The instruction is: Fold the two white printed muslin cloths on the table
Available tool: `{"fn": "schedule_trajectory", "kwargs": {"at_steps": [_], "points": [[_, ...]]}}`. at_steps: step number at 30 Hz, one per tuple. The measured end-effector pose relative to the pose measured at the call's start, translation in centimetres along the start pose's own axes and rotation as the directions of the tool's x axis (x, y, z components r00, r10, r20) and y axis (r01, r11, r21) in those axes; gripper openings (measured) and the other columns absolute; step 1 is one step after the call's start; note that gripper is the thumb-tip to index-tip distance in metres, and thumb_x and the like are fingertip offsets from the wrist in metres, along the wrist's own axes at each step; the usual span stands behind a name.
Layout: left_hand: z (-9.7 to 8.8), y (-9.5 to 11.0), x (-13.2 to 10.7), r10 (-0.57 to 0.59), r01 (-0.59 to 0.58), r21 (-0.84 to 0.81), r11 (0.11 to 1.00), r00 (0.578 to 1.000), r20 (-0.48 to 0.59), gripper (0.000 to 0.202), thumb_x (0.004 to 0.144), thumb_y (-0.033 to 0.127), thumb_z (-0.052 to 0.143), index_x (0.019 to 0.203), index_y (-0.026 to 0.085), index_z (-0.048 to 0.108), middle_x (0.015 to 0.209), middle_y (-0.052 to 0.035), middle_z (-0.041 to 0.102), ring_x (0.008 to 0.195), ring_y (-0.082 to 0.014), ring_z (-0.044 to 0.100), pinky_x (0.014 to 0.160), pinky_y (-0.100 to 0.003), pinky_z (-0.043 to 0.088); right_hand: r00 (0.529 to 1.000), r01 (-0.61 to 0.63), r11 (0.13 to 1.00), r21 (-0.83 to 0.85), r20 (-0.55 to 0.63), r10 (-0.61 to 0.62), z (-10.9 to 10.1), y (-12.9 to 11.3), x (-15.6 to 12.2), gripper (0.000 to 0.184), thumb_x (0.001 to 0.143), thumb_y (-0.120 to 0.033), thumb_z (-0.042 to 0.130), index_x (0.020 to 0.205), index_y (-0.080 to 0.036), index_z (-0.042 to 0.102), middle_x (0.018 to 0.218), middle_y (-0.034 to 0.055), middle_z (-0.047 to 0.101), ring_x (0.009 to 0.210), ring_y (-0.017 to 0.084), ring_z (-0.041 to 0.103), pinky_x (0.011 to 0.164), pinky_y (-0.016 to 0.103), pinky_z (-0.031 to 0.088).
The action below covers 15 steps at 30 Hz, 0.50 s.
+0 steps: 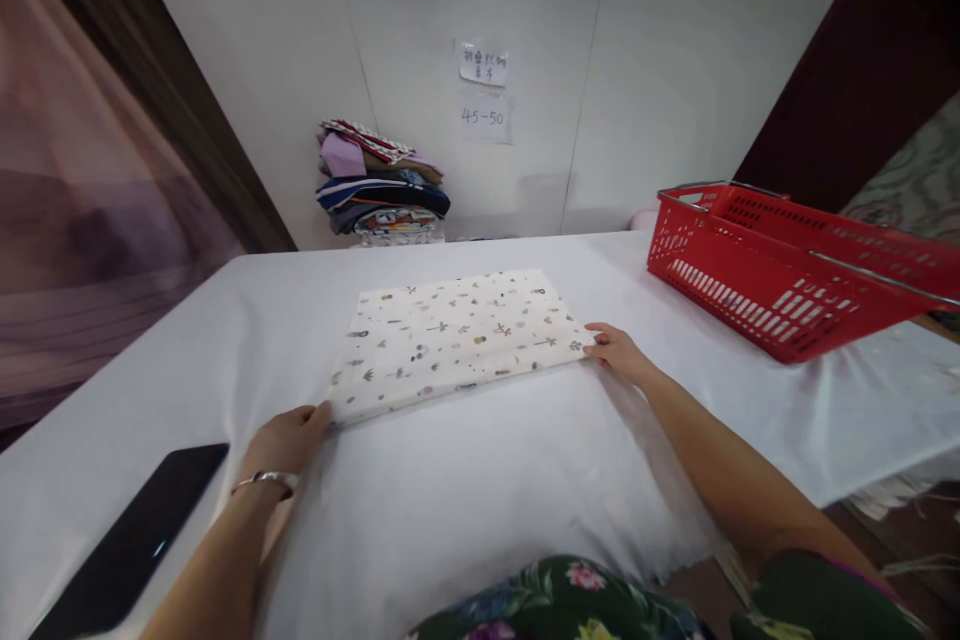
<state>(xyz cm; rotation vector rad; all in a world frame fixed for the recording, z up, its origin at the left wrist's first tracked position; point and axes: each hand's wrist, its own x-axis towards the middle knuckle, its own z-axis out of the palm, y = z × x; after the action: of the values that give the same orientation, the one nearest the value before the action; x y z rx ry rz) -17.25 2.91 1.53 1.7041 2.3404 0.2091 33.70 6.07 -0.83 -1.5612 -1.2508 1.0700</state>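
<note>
A white cloth (457, 340) with a small plant-like print lies flat on the white-covered table, folded into a rough rectangle. My left hand (291, 435), with a silvery bangle at the wrist, pinches the cloth's near left corner. At the near right corner, my right hand (616, 352) grips the edge between thumb and fingers. The front edge between both hands looks straight and slightly raised.
A red plastic basket (750, 290) stands on the table at the right. Folded fabrics (382, 190) are stacked by the back wall. A dark phone (135, 540) lies at the front left. Two paper notes (484, 90) hang on the wall.
</note>
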Motion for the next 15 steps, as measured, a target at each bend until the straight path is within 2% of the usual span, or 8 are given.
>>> {"fn": "schedule_trajectory", "kwargs": {"at_steps": [3,6,9,11,12,14,15], "points": [[-0.4,0.7,-0.6,-0.037,0.037,0.007,0.999,0.995,0.088,0.044,0.079,0.046,0.033,0.075,0.019,0.066,0.080,-0.0106,0.068,0.077,-0.0267,0.062,0.062,-0.031,0.044,1.000,0.000,1.000,-0.028,-0.011,0.000,0.1,0.1,-0.3,0.055,0.058,-0.033,0.067,0.109,-0.017,0.053,0.065,-0.0057,0.052,0.047,0.007,0.042,0.045,0.021,0.032],[-0.6,1.1,-1.1,-0.068,0.069,-0.013,0.998,0.994,0.087,0.043,0.079,0.048,0.034,0.072,0.020,0.065,0.077,-0.0089,0.067,0.076,-0.0256,0.062,0.060,-0.030,0.043,1.000,-0.005,0.994,-0.107,0.010,0.006,-0.2,0.3,-0.3,0.057,0.061,-0.034,0.065,0.113,-0.016,0.052,0.071,-0.0024,0.056,0.050,0.009,0.046,0.047,0.023,0.036],[-0.8,0.7,-1.3,-0.100,0.106,-0.070,0.992,0.991,0.090,0.044,0.079,0.050,0.034,0.075,0.020,0.066,0.074,-0.0069,0.067,0.075,-0.0238,0.062,0.060,-0.029,0.043,1.000,0.026,0.938,-0.344,0.019,-0.020,-0.8,0.1,0.0,0.058,0.066,-0.030,0.059,0.123,-0.017,0.049,0.084,0.0029,0.061,0.061,0.014,0.055,0.056,0.027,0.044],[-1.1,0.6,-1.5,-0.133,0.140,-0.090,0.986,0.987,0.085,0.044,0.078,0.053,0.038,0.086,0.020,0.066,0.076,-0.0061,0.067,0.076,-0.0234,0.062,0.062,-0.030,0.044,0.984,0.134,0.814,-0.565,-0.023,-0.178,-0.6,-0.7,0.0,0.055,0.069,-0.028,0.056,0.123,-0.019,0.051,0.101,0.0078,0.061,0.081,0.021,0.059,0.072,0.034,0.048],[-1.3,0.8,-1.5,-0.144,0.148,-0.087,0.985,0.988,0.052,0.046,0.077,0.054,0.041,0.094,0.019,0.065,0.079,-0.0062,0.067,0.077,-0.0238,0.062,0.064,-0.031,0.045,0.954,0.211,0.731,-0.649,-0.025,-0.298,-0.1,-1.3,-0.1,0.052,0.072,-0.028,0.054,0.123,-0.019,0.052,0.111,0.0097,0.059,0.094,0.024,0.057,0.081,0.038,0.046],[-1.4,1.9,-1.7,-0.101,0.094,-0.066,0.993,0.989,-0.106,0.051,0.078,0.053,0.043,0.111,0.017,0.059,0.092,-0.0083,0.067,0.084,-0.0247,0.062,0.071,-0.034,0.047,0.859,0.395,0.574,-0.717,0.067,-0.507,1.8,-2.9,-0.6,0.047,0.080,-0.034,0.049,0.125,-0.019,0.051,0.128,0.0109,0.049,0.117,0.028,0.045,0.096,0.043,0.039],[-1.3,2.8,-1.7,-0.025,0.015,-0.047,0.999,0.977,-0.210,0.052,0.080,0.052,0.042,0.116,0.016,0.056,0.100,-0.0099,0.066,0.091,-0.0248,0.061,0.076,-0.035,0.047,0.814,0.485,0.512,-0.709,0.152,-0.561,3.2,-3.6,-0.9,0.048,0.084,-0.038,0.045,0.128,-0.020,0.048,0.135,0.0104,0.044,0.125,0.027,0.038,0.101,0.044,0.034]]}}
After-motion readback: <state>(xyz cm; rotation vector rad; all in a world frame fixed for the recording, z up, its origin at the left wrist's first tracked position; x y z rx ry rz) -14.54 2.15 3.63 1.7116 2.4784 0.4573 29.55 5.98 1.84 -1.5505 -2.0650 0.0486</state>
